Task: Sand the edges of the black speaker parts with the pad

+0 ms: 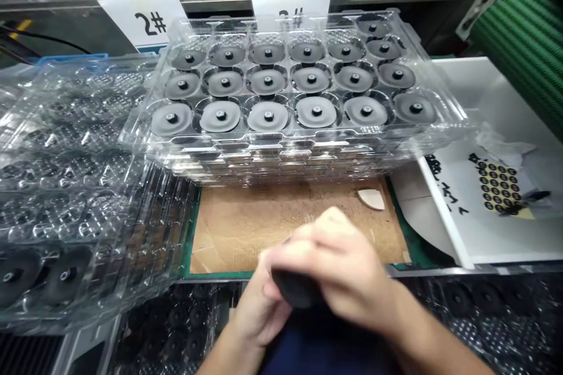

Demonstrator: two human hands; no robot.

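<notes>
Close to my body, both hands meet around a black rounded part, which is partly hidden by fingers and blurred. My right hand is closed over its top and side. From the left, my left hand grips the same part, its fingers curled at the edge. Beyond the hands lies a brown cardboard sheet on the green bench surface. A stack of clear plastic trays rises behind it; the top tray carries rows of similar black parts, each with a small central stub.
More clear trays are stacked at the left, with a few black parts in front. At the right stands a white bin holding a sheet of round black stickers. A green ribbed roll overhangs it. Further filled trays sit below the bench edge.
</notes>
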